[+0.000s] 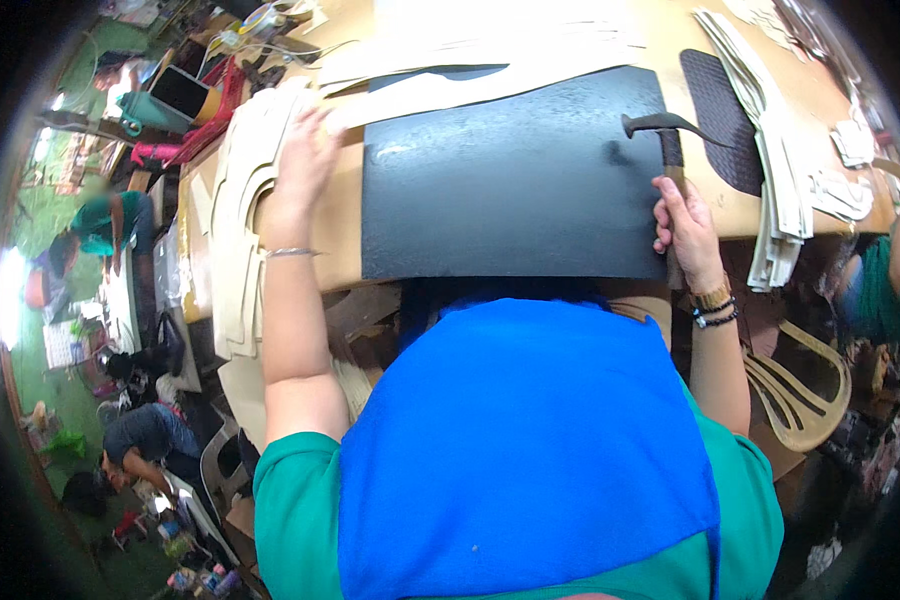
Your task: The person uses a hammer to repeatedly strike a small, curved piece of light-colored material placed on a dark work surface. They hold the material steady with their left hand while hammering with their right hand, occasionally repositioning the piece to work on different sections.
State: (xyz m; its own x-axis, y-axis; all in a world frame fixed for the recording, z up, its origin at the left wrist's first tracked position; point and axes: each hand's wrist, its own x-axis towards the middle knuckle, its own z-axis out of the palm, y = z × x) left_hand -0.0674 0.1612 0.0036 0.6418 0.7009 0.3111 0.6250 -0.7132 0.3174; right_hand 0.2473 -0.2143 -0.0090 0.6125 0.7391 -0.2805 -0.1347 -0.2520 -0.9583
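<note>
My right hand (pixel 682 222) is closed round the handle of a hammer (pixel 655 123), held upright over the right edge of a black board (pixel 510 200). The hammer's dark head is broad at one end and drawn out to a thin curved point at the other. At the left, my left hand (pixel 308 160) reaches onto a stack of cream cut pieces (pixel 232 215), its fingers stretched forward and somewhat apart. I make out nothing held in them. A long cream strip (pixel 460 95) with a curved edge lies across the far side of the board.
More layered cream pieces (pixel 782 190) overhang the table's front edge at the right, beside a dark textured pad (pixel 718 120). A plastic chair (pixel 805 390) stands below at the right. Other people (pixel 150 440) are at the left, away from the table.
</note>
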